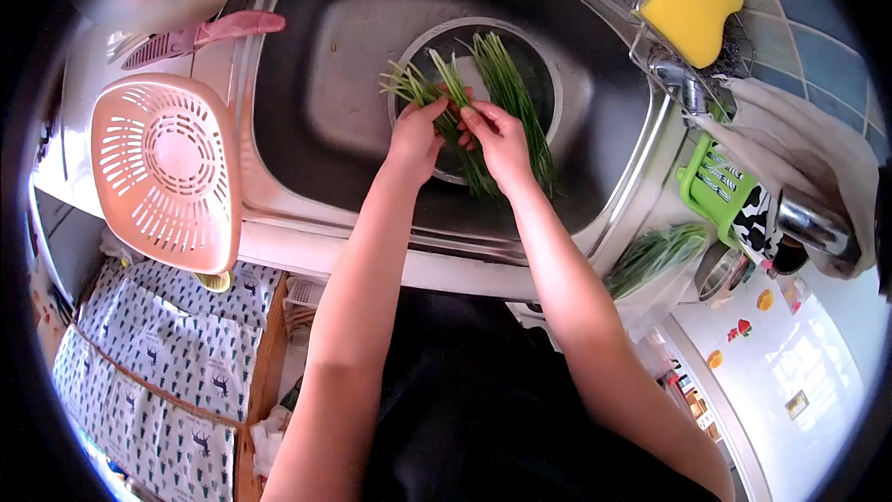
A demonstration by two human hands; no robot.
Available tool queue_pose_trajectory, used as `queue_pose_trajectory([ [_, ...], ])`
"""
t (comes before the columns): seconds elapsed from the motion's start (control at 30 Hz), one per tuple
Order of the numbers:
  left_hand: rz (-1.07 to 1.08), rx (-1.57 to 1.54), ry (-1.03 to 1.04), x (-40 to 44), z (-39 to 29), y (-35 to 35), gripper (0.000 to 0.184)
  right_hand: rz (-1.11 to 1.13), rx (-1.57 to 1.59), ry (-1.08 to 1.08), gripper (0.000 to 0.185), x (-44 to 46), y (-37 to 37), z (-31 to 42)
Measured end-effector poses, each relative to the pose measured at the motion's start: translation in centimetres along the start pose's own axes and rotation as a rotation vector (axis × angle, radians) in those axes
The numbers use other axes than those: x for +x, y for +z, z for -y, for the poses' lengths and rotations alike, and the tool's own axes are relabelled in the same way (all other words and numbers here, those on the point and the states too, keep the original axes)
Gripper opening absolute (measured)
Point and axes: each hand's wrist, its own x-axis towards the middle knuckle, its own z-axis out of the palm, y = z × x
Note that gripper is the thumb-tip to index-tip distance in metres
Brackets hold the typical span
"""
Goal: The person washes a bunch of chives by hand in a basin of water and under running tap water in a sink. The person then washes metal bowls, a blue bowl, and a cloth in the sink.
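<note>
Over a round pale-rimmed bowl (557, 113) in the sink, both hands work close together on long green chives. My left hand (420, 138) is closed around a bunch of chives (405, 84), pale ends pointing up and left. Fingers bent, my right hand (498, 141) pinches a few stalks (448, 74) from beside that bunch. Another bundle of chives (506, 79) lies across the bowl, just right of my right hand. The lower leaves hang down between my wrists, and my fingers hide part of the stalks.
A peach plastic colander (167, 163) sits left of the sink (344, 46), below a pink-handled knife (204, 37). Right of it are a faucet (683, 84), a yellow sponge (692, 0), a green basket (715, 181) and more chives in a plastic bag (660, 256).
</note>
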Motion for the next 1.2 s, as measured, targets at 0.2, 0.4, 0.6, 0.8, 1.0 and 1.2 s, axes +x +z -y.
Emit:
queue_pose_trajectory([
  [0.2,0.194,-0.114,0.063,-3.1,-1.0,0.1,0.038,0.084,0.063,-0.064,0.024,-2.1,-0.3,1.3],
  [0.4,0.216,-0.16,0.138,-4.5,-1.0,1.0,0.046,0.091,0.005,-0.096,0.025,-3.3,-0.5,1.7],
  [0.6,0.205,-0.181,0.108,-5.2,-1.0,1.2,0.038,0.02,-0.196,-0.253,0.021,-3.7,0.0,1.4],
  [0.8,0.029,0.069,0.143,-4.4,-0.2,1.1,0.033,-0.023,-0.416,-0.414,0.018,-4.4,0.9,1.6],
  [1.0,-0.035,-0.038,0.233,-2.6,0.7,-0.6,0.026,-0.042,-0.716,-0.531,0.021,-4.3,0.3,0.2],
  [1.2,-0.163,0.015,0.295,-0.8,2.1,-2.9,0.021,-0.146,-0.536,-0.36,0.02,-1.6,-0.5,0.4],
])
